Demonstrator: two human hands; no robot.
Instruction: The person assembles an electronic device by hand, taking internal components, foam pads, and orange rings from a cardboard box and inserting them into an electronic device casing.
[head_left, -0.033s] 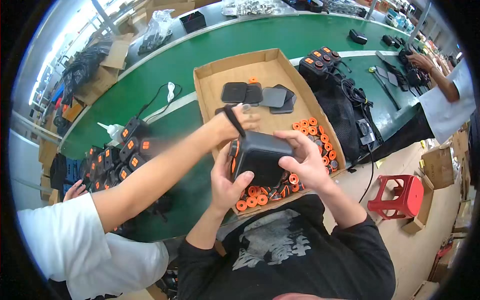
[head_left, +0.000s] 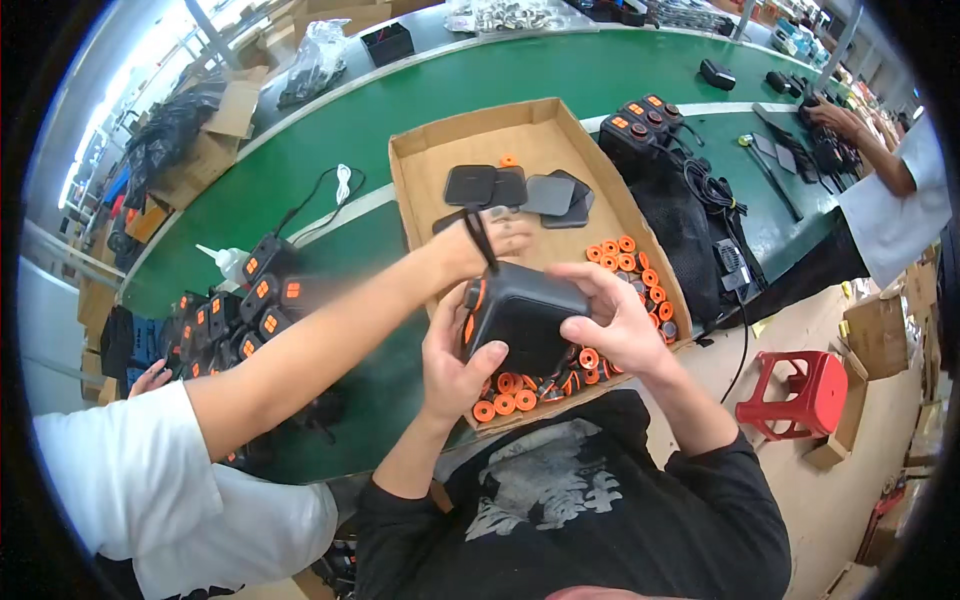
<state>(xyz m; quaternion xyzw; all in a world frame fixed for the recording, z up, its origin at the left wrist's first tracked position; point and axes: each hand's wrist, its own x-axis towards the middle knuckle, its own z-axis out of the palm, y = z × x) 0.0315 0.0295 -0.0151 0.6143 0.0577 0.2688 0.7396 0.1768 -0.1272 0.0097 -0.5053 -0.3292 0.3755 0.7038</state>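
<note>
Clearly, the largest thing was the green table (head_left: 640,70), which curved across the upper and middle parts of the frame. On it, in the centre, lay a shallow cardboard tray (head_left: 540,135). Over the lower part of this tray, at the middle of the frame, was a black device (head_left: 540,315) of box shape, held between two hands. Its end with the orange parts (head_left: 472,325) pointed to the left of the frame, and its broad smooth side faced the bottom. The long axis seemed to run from left to right, but the fingers and the viewing angle did not let me be sure.

In my judgement, the device was stiff, moderately heavy and perhaps slightly slippery; the two opposite ends would be the best places to hold it.

The left hand (head_left: 455,365) was half open, curved around the left end, its thumb on the broad side. The right hand (head_left: 620,330) was similarly half open and gripped the right end, with its thumb on the same side. Behind them, a co-worker's hand (head_left: 500,238) reached over the tray; whether it touched something, I could not tell.

Farther up lay dark square plates (head_left: 550,195), and smallest were the orange rings (head_left: 504,404), at the tray's lower and right edges.
</note>
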